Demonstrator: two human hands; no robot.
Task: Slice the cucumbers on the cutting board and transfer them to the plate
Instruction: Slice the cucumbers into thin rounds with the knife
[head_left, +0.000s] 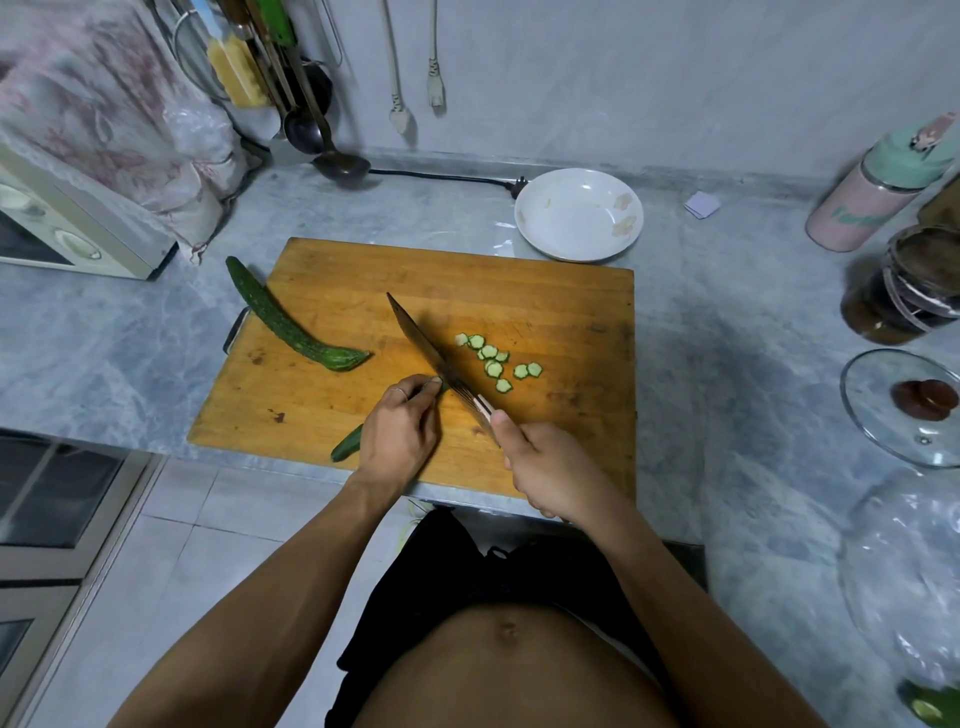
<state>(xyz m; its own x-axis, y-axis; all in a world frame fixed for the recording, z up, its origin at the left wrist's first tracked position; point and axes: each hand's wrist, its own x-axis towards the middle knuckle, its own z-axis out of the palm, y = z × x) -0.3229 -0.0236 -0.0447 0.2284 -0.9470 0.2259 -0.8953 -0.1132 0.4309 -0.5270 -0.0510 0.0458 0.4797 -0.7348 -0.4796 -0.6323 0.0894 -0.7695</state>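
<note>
Right hand (540, 467) grips 1 knife (431, 353); left hand (397, 434) pinches 1 cucumber (348, 444). Cutting board (363, 280): 1 whole cucumber (283, 319), roughly 10 slices (493, 361). 1 plate (579, 214) behind.

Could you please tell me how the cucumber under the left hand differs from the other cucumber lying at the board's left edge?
The cucumber under the left hand is partly sliced, with the knife at its cut end; the other cucumber is uncut. The left hand grips the first, hiding most of it; the second lies untouched, fully visible, one tip overhanging the cutting board. Both are dark green and rest on the board.
</note>
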